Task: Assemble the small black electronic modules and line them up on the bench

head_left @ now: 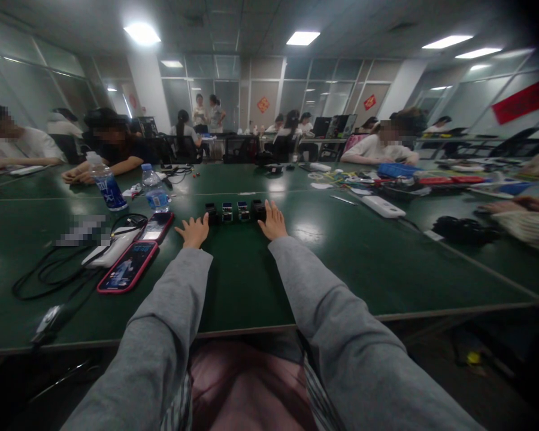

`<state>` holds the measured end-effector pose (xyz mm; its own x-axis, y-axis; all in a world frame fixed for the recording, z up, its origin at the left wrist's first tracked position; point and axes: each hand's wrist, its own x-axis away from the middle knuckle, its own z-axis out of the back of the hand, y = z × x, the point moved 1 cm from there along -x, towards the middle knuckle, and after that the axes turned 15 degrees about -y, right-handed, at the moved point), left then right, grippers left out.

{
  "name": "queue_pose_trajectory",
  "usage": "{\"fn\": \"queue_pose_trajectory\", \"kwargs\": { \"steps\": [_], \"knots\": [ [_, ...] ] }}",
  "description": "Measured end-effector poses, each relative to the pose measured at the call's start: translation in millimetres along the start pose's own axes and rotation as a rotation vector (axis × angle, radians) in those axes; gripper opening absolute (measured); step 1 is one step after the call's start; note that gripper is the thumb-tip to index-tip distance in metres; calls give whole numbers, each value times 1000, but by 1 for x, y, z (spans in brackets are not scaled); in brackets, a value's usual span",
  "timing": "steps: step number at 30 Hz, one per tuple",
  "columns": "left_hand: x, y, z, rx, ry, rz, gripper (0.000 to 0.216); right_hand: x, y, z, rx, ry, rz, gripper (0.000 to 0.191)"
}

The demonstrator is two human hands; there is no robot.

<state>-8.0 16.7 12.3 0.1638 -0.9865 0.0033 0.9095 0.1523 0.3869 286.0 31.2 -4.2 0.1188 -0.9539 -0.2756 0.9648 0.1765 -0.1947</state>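
On the green table (242,269), several small dark blocks stand in a row between my hands. At the left end is a black block (211,212), with my left hand (194,230) spread beside it, thumb at its edge. Two middle pieces, a small device with a shiny face (227,212) and a similar device (243,211), stand a little apart. The right end is another black block (257,209); my right hand (273,221) lies by it with fingers stretched and thumb close. Whether either thumb touches its block I cannot tell. Neither hand grips anything.
Left of me lie a pink-cased phone (128,267), a second phone (156,227), a white power bank (110,248) with black cables, and two water bottles, one a tall bottle (108,184). Rightward are a white power strip (383,207) and a black bundle (465,230). People sit around the table.
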Motion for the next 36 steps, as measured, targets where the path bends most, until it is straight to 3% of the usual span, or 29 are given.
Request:
{"fn": "queue_pose_trajectory", "kwargs": {
  "steps": [2,8,12,16,19,36],
  "knots": [
    [-1,-1,-1,2,11,1,77,-1,0,1,0,-8,2,78],
    [-3,1,-1,25,10,-1,74,-4,1,2,-57,-218,-34,68],
    [-4,1,-1,48,30,-7,71,-4,1,3,-50,-212,-39,69],
    [-1,7,2,21,65,-135,64,-2,-1,7,-45,-216,-26,75],
    [2,11,4,-33,31,-201,59,-1,-3,10,-28,-250,-25,69],
    [-2,9,4,-15,-28,-241,57,-1,-3,10,-70,-241,-24,60]
  ]
}}
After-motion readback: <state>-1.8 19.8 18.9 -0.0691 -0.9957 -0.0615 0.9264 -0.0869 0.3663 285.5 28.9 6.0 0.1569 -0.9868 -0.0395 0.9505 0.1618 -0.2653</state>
